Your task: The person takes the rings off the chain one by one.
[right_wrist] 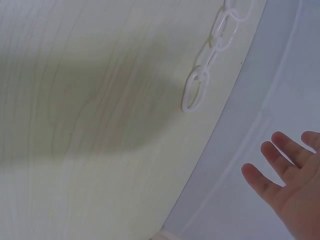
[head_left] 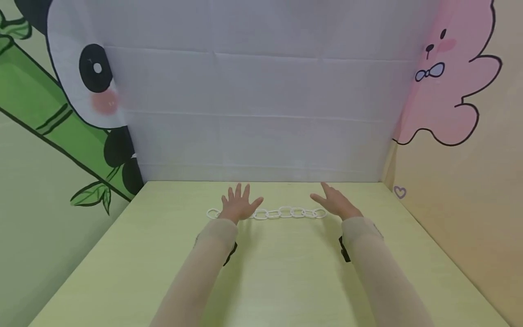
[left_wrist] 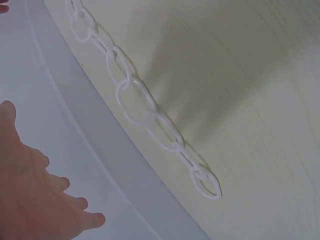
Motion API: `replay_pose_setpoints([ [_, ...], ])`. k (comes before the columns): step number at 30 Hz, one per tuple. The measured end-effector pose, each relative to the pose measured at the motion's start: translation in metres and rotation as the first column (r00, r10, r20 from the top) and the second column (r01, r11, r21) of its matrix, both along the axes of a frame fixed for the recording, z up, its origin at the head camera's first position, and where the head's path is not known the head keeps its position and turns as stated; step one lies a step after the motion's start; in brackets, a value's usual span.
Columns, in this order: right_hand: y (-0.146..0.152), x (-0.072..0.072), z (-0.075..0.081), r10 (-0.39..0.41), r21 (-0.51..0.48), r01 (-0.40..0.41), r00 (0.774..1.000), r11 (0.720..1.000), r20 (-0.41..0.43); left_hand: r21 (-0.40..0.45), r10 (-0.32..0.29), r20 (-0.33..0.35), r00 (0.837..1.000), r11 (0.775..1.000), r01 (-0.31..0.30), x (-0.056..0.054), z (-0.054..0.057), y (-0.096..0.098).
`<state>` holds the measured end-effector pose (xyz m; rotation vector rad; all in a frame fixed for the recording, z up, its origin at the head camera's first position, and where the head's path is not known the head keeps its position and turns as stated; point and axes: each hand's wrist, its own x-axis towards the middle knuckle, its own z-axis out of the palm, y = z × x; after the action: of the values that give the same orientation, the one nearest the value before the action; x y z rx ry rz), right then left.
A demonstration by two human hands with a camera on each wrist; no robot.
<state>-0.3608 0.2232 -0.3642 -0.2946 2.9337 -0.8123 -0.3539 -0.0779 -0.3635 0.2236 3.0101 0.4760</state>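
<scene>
A white chain (head_left: 286, 212) of several oval links lies stretched from left to right across the table, toward its far edge. In the head view my left hand (head_left: 238, 205) is held above the table with its fingers spread, overlapping part of the chain's left half. My right hand (head_left: 336, 203) hovers by the chain's right end, fingers straight and thumb apart. Both hands hold nothing. The left wrist view shows the chain (left_wrist: 137, 102) lying flat, apart from the left hand (left_wrist: 37, 192). In the right wrist view, the end link (right_wrist: 195, 90) lies well away from the right hand (right_wrist: 297, 185).
The pale yellow wooden table (head_left: 282, 272) runs back to a creased white sheet (head_left: 261, 113). A painted panda and bamboo (head_left: 61, 131) cover the left wall. On the right wall is a pink bear (head_left: 457, 100). Shadows of both arms fall on the tabletop.
</scene>
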Motion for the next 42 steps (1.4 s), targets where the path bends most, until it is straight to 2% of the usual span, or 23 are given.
replay_pose_setpoints([
  [18,0.004,-0.006,-0.017,-0.021,-0.006,0.021,1.0,1.0,0.022,0.016,-0.026,0.019,0.999,1.0,0.026,-0.01,-0.021,0.015],
  [25,0.0,-0.007,-0.025,-0.014,-0.022,0.014,1.0,1.0,0.01,0.036,-0.026,0.029,0.999,0.999,0.025,-0.009,-0.025,0.021],
  [32,-0.003,-0.005,-0.032,0.001,-0.032,-0.001,1.0,0.999,0.004,0.064,-0.044,0.043,0.998,0.997,0.041,-0.007,-0.036,0.028],
  [42,-0.004,-0.006,-0.04,0.001,-0.018,-0.001,1.0,1.0,-0.01,0.06,-0.029,0.058,0.998,0.998,0.026,-0.01,-0.043,0.033],
])
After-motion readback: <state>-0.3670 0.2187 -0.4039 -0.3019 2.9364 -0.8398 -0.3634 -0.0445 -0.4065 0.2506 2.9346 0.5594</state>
